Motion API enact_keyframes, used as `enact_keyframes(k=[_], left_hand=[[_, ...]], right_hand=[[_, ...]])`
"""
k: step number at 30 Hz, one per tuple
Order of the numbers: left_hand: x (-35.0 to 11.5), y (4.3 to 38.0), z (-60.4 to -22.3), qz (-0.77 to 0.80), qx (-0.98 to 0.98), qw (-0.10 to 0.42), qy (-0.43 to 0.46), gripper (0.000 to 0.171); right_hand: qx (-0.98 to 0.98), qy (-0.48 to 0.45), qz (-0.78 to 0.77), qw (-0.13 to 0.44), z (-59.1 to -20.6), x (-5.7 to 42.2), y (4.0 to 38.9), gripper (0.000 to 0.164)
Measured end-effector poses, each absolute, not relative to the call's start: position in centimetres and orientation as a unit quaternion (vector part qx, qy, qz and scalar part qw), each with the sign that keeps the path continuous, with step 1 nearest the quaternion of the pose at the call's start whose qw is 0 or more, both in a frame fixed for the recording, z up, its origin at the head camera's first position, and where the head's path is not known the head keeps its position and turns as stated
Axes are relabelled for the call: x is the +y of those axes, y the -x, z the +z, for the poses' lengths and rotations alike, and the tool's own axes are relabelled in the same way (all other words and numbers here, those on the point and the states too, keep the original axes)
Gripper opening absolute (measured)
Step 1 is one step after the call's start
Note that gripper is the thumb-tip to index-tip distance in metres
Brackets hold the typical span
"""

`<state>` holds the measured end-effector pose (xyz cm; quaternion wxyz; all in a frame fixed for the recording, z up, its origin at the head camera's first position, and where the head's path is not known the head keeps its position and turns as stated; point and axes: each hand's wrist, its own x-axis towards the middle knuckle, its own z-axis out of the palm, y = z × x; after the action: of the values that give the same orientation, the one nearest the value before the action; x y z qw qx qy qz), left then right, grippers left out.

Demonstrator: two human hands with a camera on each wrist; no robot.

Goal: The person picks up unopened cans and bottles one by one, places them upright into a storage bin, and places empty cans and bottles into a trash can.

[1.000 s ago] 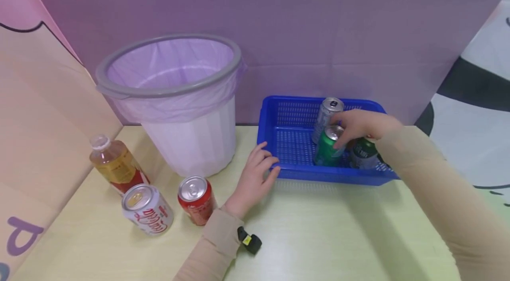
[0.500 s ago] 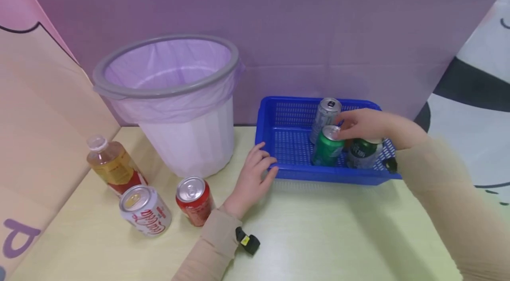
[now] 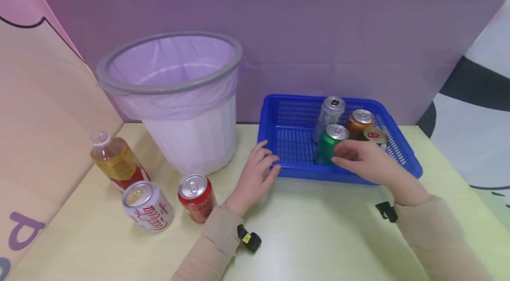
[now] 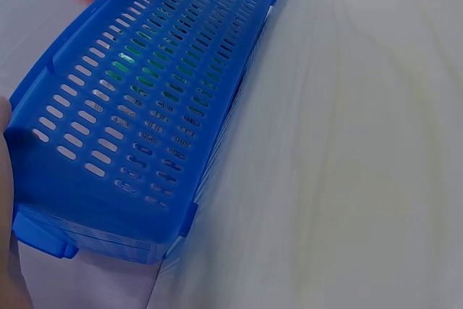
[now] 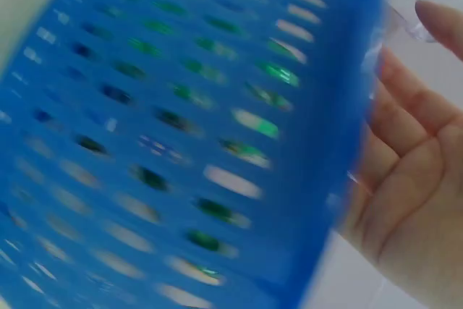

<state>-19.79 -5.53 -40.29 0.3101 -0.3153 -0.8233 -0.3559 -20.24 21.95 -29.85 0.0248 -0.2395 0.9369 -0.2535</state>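
Note:
A blue perforated basket holds several upright drink cans: a silver can, a green can, an orange can and a can with a gold-toned lid. My right hand hangs over the basket's front rim close to the green can, thumb and fingers apart, no can in its grasp. In the right wrist view the right palm shows past the blurred basket wall. My left hand rests its loosely bent fingers at the basket's left front corner.
A white bin with a grey rim and purple liner stands left of the basket. Before it are a red can, a white Coca-Cola can and an amber-coloured drink bottle. A purple wall backs the table.
My right hand has drawn back from among the cans toward the basket's front rim, uncovering the orange can and the gold-toned lid. The left hand keeps its place.

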Motion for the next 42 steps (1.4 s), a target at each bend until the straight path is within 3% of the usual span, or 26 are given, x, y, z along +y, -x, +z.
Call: enact_keyframes(k=[28,42], left_hand=[[-5.7,19.9,-40.3,-0.354,-0.83,0.296,0.314,0.017],[-5.6,20.0,-40.5,-0.357,-0.828,0.298,0.312,0.018]], right_hand=[[0.944,0.198,-0.246,-0.097,-33.9,21.7,19.3,0.015],[0.95,0.203,-0.203,-0.12,-34.2,21.6,19.1,0.016]])
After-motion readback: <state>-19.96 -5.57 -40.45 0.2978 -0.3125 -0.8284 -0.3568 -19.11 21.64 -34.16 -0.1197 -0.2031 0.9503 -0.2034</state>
